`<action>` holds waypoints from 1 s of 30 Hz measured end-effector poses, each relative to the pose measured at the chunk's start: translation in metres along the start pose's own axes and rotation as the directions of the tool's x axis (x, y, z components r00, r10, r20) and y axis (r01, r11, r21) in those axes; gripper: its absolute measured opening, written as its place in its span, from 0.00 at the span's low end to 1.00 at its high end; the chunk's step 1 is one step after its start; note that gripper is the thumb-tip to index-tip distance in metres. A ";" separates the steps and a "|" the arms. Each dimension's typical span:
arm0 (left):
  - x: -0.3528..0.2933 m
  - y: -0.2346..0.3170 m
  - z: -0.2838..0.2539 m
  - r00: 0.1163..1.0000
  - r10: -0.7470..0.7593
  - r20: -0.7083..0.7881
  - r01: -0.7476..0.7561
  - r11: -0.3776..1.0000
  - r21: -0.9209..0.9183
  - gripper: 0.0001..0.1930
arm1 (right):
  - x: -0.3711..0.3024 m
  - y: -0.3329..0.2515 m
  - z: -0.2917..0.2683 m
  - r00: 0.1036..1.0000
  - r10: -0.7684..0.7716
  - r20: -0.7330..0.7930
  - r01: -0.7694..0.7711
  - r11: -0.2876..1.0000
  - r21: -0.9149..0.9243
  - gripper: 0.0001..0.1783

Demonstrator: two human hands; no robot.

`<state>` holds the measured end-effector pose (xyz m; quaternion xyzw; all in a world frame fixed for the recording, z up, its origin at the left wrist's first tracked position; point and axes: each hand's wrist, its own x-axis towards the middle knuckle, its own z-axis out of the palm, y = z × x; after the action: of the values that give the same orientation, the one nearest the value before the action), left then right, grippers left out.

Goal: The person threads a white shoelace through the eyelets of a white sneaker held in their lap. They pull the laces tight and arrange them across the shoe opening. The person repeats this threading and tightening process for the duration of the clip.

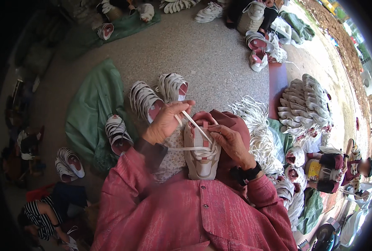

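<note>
A white and beige sneaker (201,164) with a reddish lining rests on my lap, its toe toward me. A flat white shoelace (196,125) runs up from its eyelets, and another length stretches left across to my left forearm. My left hand (168,120) pinches the upper end of the lace, above and left of the shoe's opening. At the shoe's right eyelet edge is my right hand (231,143), fingers closed on the lace near the tongue. Its fingertips partly hide the eyelets there.
Loose white laces (257,125) are heaped to my right, beside stacked sneakers (305,104). Nested shoes (144,100) stand on the floor ahead. A green sack (98,108) lies to the left. Other people sit around, including a person in striped clothing (43,215).
</note>
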<state>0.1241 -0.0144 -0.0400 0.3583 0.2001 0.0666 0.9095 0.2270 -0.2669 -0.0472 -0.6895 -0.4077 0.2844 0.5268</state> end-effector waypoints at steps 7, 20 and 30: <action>-0.003 0.037 -0.015 0.991 0.132 -0.004 -0.132 0.989 0.066 0.06 | 0.000 -0.004 0.000 0.999 0.047 0.007 -0.048 0.995 0.084 0.14; -0.046 -0.038 0.047 0.699 0.290 0.654 -0.652 -0.116 0.749 0.19 | -0.025 -0.022 -0.016 0.979 -0.115 0.168 0.142 0.978 -0.154 0.13; -0.034 -0.055 0.034 0.712 0.165 0.682 -0.691 -0.008 0.723 0.22 | -0.035 -0.026 -0.008 0.966 -0.081 0.245 0.120 0.982 -0.146 0.06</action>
<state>0.1062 -0.0852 -0.0442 0.8959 -0.1251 0.1328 0.4051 0.2087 -0.2979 -0.0214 -0.6689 -0.5239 0.3040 0.4309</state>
